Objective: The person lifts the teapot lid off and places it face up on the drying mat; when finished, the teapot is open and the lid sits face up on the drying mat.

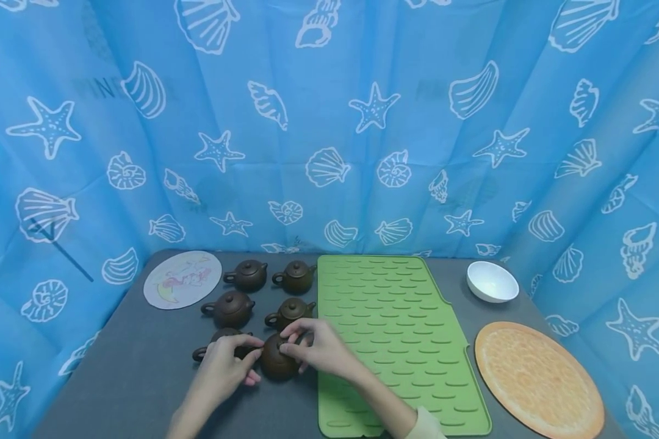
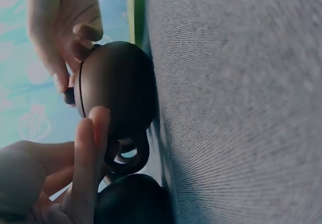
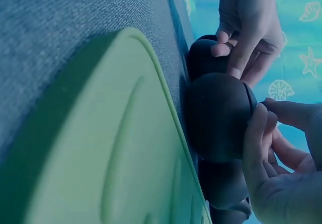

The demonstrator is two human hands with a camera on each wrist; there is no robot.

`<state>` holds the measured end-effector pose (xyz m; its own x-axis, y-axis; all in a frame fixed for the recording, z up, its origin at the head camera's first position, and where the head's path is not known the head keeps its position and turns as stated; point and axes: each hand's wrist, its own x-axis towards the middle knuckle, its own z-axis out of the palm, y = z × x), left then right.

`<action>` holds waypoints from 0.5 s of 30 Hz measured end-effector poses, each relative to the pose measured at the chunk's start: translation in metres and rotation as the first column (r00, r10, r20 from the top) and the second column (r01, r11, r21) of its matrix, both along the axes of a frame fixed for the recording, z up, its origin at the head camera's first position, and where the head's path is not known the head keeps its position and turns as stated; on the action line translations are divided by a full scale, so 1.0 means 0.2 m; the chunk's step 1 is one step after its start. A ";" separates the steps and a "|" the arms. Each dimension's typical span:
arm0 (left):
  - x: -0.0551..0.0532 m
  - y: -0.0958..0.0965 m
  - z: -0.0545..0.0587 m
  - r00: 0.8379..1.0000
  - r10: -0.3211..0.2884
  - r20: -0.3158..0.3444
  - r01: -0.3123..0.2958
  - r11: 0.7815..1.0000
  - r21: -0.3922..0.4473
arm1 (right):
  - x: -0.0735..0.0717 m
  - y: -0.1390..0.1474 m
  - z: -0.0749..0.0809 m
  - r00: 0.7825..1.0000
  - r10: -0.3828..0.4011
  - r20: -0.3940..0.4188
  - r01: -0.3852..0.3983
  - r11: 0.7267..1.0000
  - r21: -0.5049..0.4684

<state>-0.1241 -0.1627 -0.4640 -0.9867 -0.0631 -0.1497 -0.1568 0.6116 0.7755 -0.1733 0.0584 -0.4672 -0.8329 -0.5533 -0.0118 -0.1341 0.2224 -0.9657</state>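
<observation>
The nearest pot (image 1: pixel 277 366) sits beside the mat (image 1: pixel 384 317), its knob (image 2: pixel 69 96) pinched in my right hand (image 1: pixel 320 346), likely to control the lid (image 2: pixel 77 94), while my left hand (image 1: pixel 222 363), grip unclear, touches it, perhaps for steadiness

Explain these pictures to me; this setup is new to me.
There is no machine: a person works bare-handed, so each grip is a hand. The wide picture comes from a camera on the head; the other two come from cameras on the left and right wrists.

On the grey cloth surface stand six round, dark brown teapots. Beside them lies a green mat with raised ridges; a white round bowl, a round golden-orange mat and a round white mat with a coloured drawing are also there. Behind hangs a blue curtain with white shells.

The right grip pinches the dark lid knob of the teapot nearest the person. The left grip is at that pot's handle side; whether it holds the handle, I cannot tell.
</observation>
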 end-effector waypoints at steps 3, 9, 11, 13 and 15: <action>-0.01 0.00 0.00 1.000 0.000 -0.023 0.000 1.000 -0.022 | 0.00 -0.01 0.00 0.999 -0.003 -0.033 0.004 1.000 0.029; 0.00 0.01 -0.01 0.999 0.009 -0.049 -0.010 1.000 -0.016 | -0.01 0.00 0.01 0.999 0.020 -0.051 -0.018 0.999 0.045; 0.00 0.02 -0.01 0.999 0.015 -0.051 -0.015 1.000 -0.003 | -0.01 0.01 0.02 0.998 0.031 -0.050 -0.029 0.998 0.049; 0.01 0.02 -0.02 0.999 0.018 -0.050 -0.017 1.000 0.021 | -0.01 0.02 0.02 0.998 0.038 -0.051 -0.035 0.997 0.062; 0.01 0.03 -0.03 0.999 0.019 -0.045 -0.016 0.999 0.051 | -0.02 0.04 0.03 0.998 0.040 -0.056 -0.036 0.996 0.078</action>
<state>-0.1215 -0.1560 -0.4690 -0.9914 -0.0740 -0.1081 -0.1310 0.5685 0.8122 -0.1765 0.0663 -0.4612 -0.8116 -0.5841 -0.0082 -0.1985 0.2890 -0.9365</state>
